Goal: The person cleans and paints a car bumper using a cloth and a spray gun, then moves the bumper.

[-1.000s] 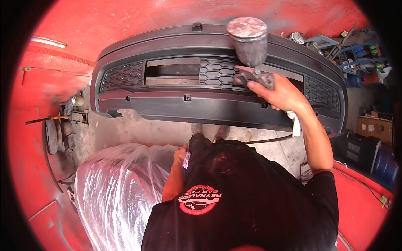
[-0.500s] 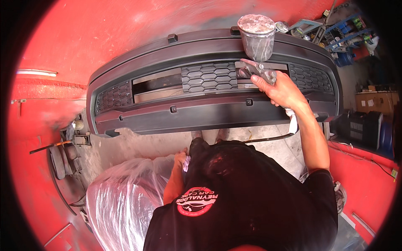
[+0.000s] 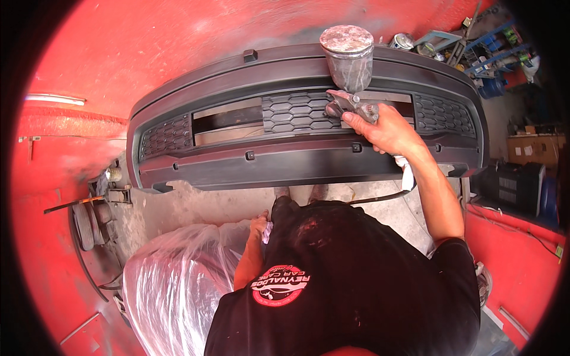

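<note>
My right hand [image 3: 392, 132] is wrapped round the grip of a spray gun [image 3: 360, 107], its thumb along the near side of the body. A paint-smeared cup [image 3: 349, 66] stands upright on top of the gun. Behind it stretches a dark car bumper [image 3: 285, 169] with honeycomb grille panels and rectangular openings. The gun overlaps the right opening, and its front end lies over the edge of the middle grille panel; the gap to the bumper cannot be judged. Low beside my leg, my left hand [image 3: 259, 224] is closed on a crumpled pale cloth [image 3: 268, 232].
A dark hose [image 3: 383, 197] runs below my right hand. Clear plastic sheeting [image 3: 172, 285] covers something bulky at my left. Cans [image 3: 404, 41] and a cluttered blue rack [image 3: 496, 50] stand far right. The red wall [image 3: 178, 41] rises behind the bumper.
My right hand and the spray gun have shifted left along the bumper and slightly down. My left hand with the cloth stays nearly where it was.
</note>
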Available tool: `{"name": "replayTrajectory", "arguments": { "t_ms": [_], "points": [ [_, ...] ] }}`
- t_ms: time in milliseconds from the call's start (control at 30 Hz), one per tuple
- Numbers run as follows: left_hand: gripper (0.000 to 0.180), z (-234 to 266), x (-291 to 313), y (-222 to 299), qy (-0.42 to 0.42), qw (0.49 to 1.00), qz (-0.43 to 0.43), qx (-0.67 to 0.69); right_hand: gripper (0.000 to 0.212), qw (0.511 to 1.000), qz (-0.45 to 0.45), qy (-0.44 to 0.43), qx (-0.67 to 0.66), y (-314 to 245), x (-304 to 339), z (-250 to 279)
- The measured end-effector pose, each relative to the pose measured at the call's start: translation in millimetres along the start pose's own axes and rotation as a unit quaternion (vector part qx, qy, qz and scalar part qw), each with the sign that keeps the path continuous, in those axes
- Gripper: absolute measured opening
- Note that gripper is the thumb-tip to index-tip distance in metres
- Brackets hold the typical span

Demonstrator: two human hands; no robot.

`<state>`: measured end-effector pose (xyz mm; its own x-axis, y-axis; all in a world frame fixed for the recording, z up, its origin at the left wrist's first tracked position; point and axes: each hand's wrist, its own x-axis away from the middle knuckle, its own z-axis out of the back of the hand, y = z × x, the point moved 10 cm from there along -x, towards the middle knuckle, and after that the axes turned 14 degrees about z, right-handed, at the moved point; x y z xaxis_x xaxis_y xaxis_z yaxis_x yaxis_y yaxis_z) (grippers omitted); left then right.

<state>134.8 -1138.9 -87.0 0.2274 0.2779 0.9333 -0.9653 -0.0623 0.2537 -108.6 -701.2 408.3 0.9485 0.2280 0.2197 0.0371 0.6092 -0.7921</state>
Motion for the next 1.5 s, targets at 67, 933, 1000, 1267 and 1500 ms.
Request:
{"name": "replayTrajectory", "arguments": {
  "t_ms": [67, 933, 1000, 1267, 1500],
  "points": [
    [0.059, 0, -8, -3, 0.000, 1.000, 0.002, -0.005, 0.051, 1.000, 0.007, -0.002, -0.002, -1, -2, -2],
    [0.032, -18, 64, 55, -0.015, 0.995, -0.033, -0.095, 0.057, 0.984, 0.155, 0.029, 0.088, -39, -8, -23],
    [0.035, -15, 66, 56, -0.016, 0.993, -0.028, -0.113, 0.058, 0.991, 0.119, -0.024, 0.050, -37, -5, -27],
    [0.047, -18, 63, 72, 0.018, 0.902, -0.150, -0.404, 0.056, 0.990, 0.139, 0.010, 0.012, -33, 2, -25],
    [0.045, -20, 51, 75, 0.016, 0.875, -0.147, -0.460, 0.048, 0.996, 0.091, -0.019, 0.007, -20, 4, -20]
  ]
}}
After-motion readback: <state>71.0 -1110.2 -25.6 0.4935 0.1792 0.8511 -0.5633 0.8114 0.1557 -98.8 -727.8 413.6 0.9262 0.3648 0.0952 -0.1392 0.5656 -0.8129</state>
